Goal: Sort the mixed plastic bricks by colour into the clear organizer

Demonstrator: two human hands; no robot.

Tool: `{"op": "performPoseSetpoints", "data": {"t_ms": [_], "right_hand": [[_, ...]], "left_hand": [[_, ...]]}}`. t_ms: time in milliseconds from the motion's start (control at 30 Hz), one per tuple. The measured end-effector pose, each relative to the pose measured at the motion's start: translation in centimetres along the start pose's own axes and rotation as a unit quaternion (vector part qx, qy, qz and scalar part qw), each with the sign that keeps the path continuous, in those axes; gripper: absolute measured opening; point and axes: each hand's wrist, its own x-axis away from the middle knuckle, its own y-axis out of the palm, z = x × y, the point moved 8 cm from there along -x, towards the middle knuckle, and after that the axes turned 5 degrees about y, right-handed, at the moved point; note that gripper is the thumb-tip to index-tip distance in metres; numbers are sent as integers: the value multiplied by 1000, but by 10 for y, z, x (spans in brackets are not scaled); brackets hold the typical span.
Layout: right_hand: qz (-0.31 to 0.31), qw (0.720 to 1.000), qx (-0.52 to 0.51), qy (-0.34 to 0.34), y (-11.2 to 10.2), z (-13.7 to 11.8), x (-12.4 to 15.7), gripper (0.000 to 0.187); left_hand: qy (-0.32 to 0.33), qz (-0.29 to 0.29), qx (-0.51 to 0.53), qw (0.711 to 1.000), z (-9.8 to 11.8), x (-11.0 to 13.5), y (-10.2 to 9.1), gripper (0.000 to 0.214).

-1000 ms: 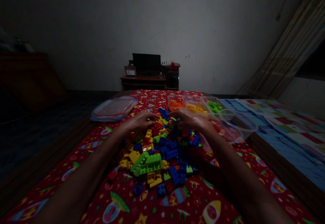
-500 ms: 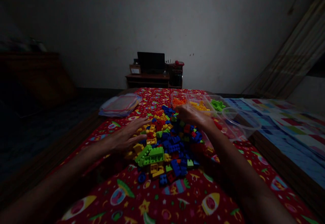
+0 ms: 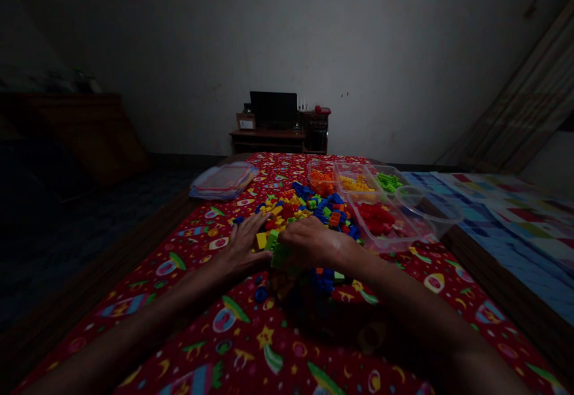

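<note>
Many bricks, some hidden — behind right hand

Cloth on counter. Brick pile mid-counter; left hand at its left side, right hand over its near part. Stack of lids farther back, left of pile. Three boxes in row behind and right of pile, bricks in each; fourth box before row, bricks inside, tub just right. Behind counter, desk before wall, monitor on top. Cabinet far left; sheets right of counter, curtain beyond.
</note>
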Motion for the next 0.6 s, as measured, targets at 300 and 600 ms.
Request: {"op": "performPoseSetpoints", "data": {"t_ms": [300,600], "right_hand": [[19,996,-39,83,-11,62,-8,28],[78,970,-127,193,-22,129,3,20]], "left_hand": [[56,45,10,997,27,-41,-27,49],[55,32,67,996,40,-47,-36,40]]}}
